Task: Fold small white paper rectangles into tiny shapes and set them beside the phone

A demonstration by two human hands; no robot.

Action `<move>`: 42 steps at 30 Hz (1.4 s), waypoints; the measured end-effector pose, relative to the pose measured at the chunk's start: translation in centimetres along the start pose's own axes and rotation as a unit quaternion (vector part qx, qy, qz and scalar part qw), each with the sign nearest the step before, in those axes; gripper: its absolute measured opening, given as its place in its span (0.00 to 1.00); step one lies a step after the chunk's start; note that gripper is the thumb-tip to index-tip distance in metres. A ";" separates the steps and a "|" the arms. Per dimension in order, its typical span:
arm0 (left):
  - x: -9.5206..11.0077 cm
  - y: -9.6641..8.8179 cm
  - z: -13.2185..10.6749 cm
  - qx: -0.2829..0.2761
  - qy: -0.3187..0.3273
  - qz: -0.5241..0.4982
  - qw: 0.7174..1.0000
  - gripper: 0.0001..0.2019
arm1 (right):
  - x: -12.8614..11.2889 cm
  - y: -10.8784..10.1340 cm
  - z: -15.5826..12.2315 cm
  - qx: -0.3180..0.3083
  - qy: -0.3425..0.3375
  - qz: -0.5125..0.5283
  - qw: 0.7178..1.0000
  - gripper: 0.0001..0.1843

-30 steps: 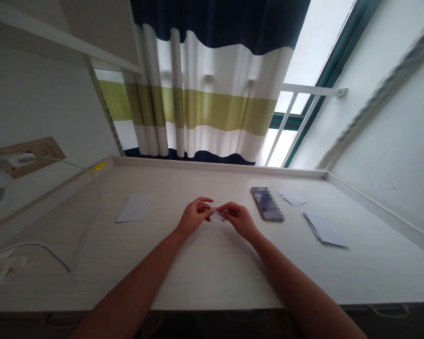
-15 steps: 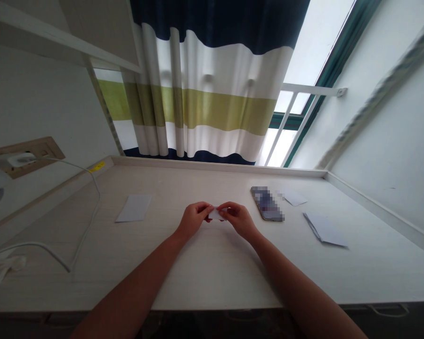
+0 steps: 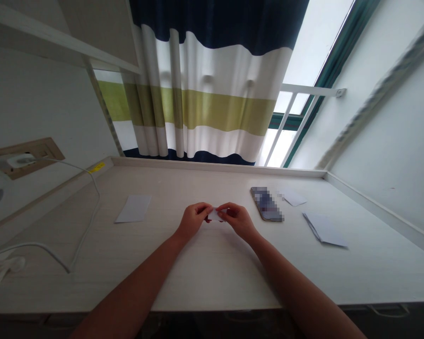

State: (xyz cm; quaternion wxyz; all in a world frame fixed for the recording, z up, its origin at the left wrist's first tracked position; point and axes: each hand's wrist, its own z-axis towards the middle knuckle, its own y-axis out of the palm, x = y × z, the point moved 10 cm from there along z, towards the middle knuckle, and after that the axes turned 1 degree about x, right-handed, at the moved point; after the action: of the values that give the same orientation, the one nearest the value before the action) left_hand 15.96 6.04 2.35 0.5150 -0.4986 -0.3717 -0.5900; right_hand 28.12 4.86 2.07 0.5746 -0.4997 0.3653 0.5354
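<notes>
Between my two hands is a small piece of white paper (image 3: 216, 215), held just above the middle of the desk (image 3: 212, 268). My left hand (image 3: 195, 219) pinches its left side between thumb and fingers. On the right side, the thumb and fingertips of my right hand (image 3: 237, 218) grip the same piece. The fingers cover much of the paper, so whether it is folded I cannot tell. Nearest to my right hand lies a phone (image 3: 267, 204), its screen blurred out.
A white paper sheet (image 3: 133, 209) lies to the left. At right are a stack of white paper (image 3: 325, 230) and another sheet (image 3: 295, 197). A white cable (image 3: 92, 216) runs from the wall socket (image 3: 49, 149) across the left side. A striped curtain (image 3: 212, 108) hangs behind.
Both hands keep their grip on the paper, with at most a tiny shift of the fingers. Everything on the desk stays where it was.
</notes>
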 end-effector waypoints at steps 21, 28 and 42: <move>1.2 0.8 -0.6 -0.017 0.059 0.069 0.996 0.09 | 0.9 -0.6 0.3 0.048 0.023 0.012 0.999 0.09; 0.7 0.5 -0.6 -0.002 0.058 0.080 0.995 0.11 | 0.7 -0.4 0.4 0.037 0.033 0.035 0.998 0.09; 1.3 -0.3 -0.6 0.007 0.054 0.098 0.994 0.11 | 0.6 -0.3 -0.1 0.003 0.091 0.102 0.991 0.13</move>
State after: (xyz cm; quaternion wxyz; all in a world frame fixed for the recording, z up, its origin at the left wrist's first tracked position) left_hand 15.63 5.25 3.49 0.5930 -0.4964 -0.2975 -0.5598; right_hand 28.52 4.97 1.56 0.4825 -0.5049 0.4668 0.5425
